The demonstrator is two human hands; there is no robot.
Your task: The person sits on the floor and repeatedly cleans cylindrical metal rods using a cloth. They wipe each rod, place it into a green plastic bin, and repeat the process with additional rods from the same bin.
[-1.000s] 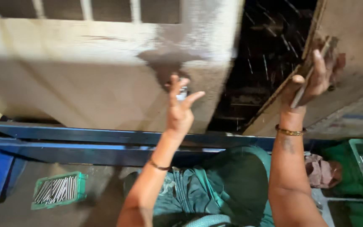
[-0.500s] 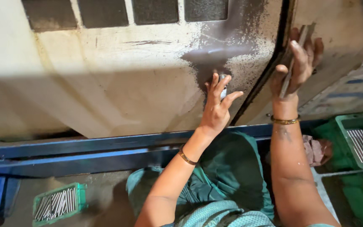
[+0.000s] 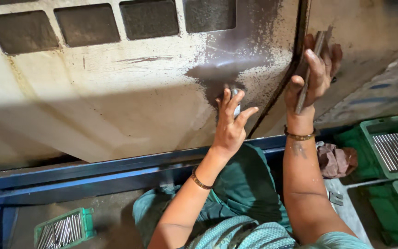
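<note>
Since the earlier frame both hands had shifted rightward along the door [image 3: 116,106]. A green tray [image 3: 63,229] of rods lay at lower left. The left hand [image 3: 230,127] pinched the small knob [image 3: 236,108] on the door's grimy patch. The right hand [image 3: 312,76] gripped a rod [image 3: 310,69] at the door's edge. Firm fingers on the knob would probably serve best.

knob [image 3: 236,105] perhaps left of door edge [image 3: 295,69]
</note>
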